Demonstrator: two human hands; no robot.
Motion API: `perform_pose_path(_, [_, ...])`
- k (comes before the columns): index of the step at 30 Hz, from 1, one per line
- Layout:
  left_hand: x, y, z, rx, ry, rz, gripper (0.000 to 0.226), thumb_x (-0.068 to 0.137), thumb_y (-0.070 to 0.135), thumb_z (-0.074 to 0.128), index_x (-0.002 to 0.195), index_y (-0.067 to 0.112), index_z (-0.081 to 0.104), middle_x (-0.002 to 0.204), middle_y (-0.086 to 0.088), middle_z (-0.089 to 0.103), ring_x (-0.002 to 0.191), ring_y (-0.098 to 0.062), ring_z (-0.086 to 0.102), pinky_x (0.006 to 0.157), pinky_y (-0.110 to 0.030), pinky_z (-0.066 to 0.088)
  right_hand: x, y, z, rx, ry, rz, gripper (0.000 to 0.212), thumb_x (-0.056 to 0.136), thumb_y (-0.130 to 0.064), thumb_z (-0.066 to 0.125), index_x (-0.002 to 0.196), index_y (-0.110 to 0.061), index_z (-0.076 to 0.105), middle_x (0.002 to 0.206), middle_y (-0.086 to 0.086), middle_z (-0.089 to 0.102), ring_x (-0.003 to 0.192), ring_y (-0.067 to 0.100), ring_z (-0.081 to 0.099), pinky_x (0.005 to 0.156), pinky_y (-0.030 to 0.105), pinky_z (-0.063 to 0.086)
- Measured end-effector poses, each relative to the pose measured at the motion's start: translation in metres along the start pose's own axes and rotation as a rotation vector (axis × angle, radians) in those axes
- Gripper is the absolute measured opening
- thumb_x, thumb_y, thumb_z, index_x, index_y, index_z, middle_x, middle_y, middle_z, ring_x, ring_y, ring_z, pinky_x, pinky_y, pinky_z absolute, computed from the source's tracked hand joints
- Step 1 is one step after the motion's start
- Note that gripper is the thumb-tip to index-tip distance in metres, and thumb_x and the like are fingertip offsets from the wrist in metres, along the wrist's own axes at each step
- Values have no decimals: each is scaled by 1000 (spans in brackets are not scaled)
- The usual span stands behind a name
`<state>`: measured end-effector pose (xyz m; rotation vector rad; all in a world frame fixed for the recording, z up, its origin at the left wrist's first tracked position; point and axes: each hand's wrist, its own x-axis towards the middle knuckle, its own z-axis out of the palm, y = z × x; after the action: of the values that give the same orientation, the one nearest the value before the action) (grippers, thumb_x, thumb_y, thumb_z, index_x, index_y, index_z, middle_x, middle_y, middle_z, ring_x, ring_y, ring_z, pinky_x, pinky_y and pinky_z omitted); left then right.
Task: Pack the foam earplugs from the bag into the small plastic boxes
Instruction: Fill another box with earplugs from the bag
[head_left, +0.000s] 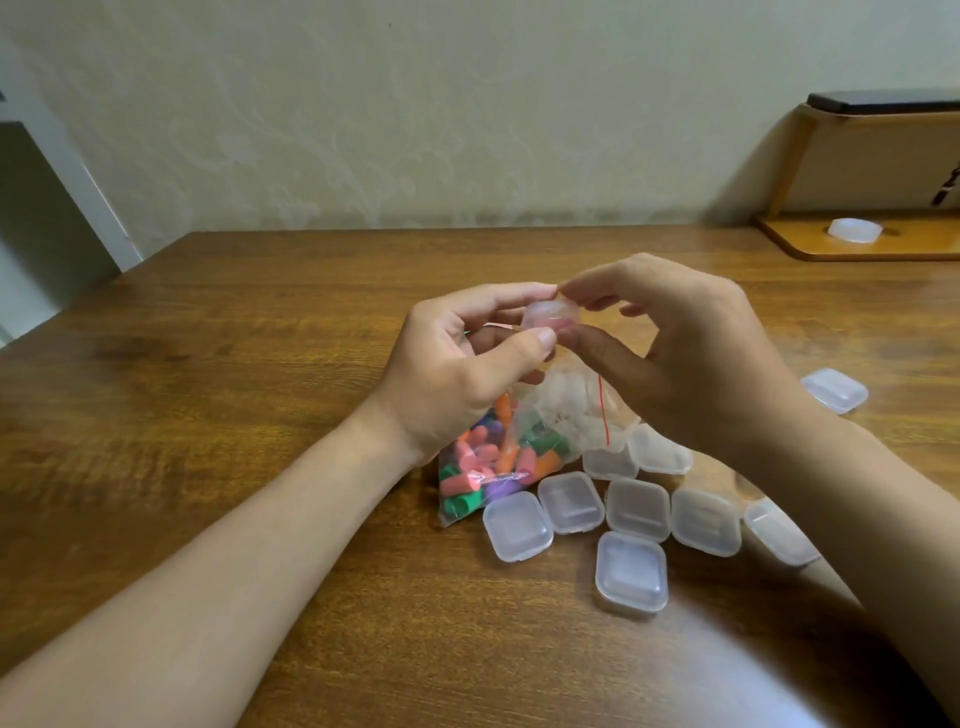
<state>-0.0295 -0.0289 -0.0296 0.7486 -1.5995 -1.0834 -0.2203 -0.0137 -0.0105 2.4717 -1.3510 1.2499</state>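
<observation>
Wooden table (260, 364) carries everything, with a wooden shelf (857, 249) at the far right corner, not involved. The clear zip bag (561, 410) lies mid-table directly under both hands, its mouth end crumpled up toward them and the mixed-colour earplugs (483, 462) bunched in the near-left end. The spare boxes (636, 509), lids down, sit in a loose cluster just right of and nearer than the bag, some touching it. A lone box (835, 389) is well apart on the right. The left hand (457, 374) grips the held box (550, 316) from its left side, forefinger on top and thumb beneath. The right hand (691, 353) pinches the same box from the right, forefinger over the top edge and thumb under. The box is raised off the table, above the bag, between the fingertips of both hands. There is a pinkish tint inside, likely a plug already in, though I cannot tell if the lid is latched or ajar. The step looks like working the lid. To do it well, the left hand should steady the base while the right acts only on the lid's front lip, with the box level and low over the bag so a dropped plug lands there, and squeezing lightly because the thin plastic flexes
</observation>
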Motion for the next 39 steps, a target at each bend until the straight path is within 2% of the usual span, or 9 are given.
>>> perform_pose_path(3, [0, -2, 0, 36, 7, 28, 32, 92, -6, 63, 124, 1, 66, 108, -13, 75, 90, -16, 72, 73, -29, 61, 0, 2, 0, 3, 15, -12, 30, 88, -34, 65, 108, -13, 72, 99, -1, 71, 90, 11, 66, 79, 22, 51])
perform_pose_path(9, [0, -4, 0, 72, 2, 49, 33, 94, -3, 63, 127, 1, 65, 111, -9, 75, 96, -21, 74, 74, -31, 62, -1, 0, 0, 9, -8, 6, 31, 87, -33, 63, 107, -12, 71, 98, 0, 70, 89, 13, 65, 79, 26, 54])
perform_pose_path(18, [0, -4, 0, 83, -3, 53, 32, 93, -2, 64, 125, 2, 66, 111, -11, 76, 96, -24, 74, 73, -32, 62, 0, 1, 2, 19, -31, 22, 30, 87, -32, 61, 108, -12, 70, 98, 0, 69, 88, 12, 64, 77, 17, 48])
perform_pose_path(22, [0, -4, -1, 85, -6, 55, 31, 93, -1, 64, 124, 1, 66, 110, -11, 76, 95, -24, 75, 74, -32, 62, 0, 0, 1, 24, -32, 34, 30, 87, -33, 61, 108, -13, 70, 98, 0, 69, 88, 12, 64, 77, 22, 52])
perform_pose_path(26, [1, -5, -2, 98, -12, 61, 31, 94, -1, 64, 124, 1, 67, 110, -11, 76, 94, -23, 75, 74, -32, 62, 0, -1, 1, 23, -36, 41, 33, 87, -37, 58, 108, -15, 70, 99, -1, 69, 89, 13, 64, 78, 34, 56])
perform_pose_path(31, [0, -6, -2, 114, -11, 71, 29, 94, -1, 64, 123, 1, 68, 108, -10, 77, 92, -21, 75, 73, -30, 60, -1, 0, 2, 33, -32, 43, 34, 87, -41, 56, 106, -15, 70, 97, -1, 68, 90, 17, 64, 75, 47, 55])
perform_pose_path(36, [0, -3, -2, 110, -10, 78, 28, 93, -1, 64, 121, 1, 68, 104, -7, 77, 91, -18, 76, 73, -27, 60, 0, -1, 1, 37, -47, 46, 35, 87, -42, 55, 105, -16, 70, 96, -2, 68, 89, 17, 63, 73, 46, 55])
perform_pose_path(39, [-1, -4, -1, 95, 3, 55, 28, 93, 0, 65, 120, 3, 68, 104, -8, 77, 91, -21, 76, 72, -30, 61, 0, -2, 3, 31, -61, 61, 33, 87, -40, 54, 106, -17, 69, 97, -3, 67, 89, 14, 62, 75, 39, 55])
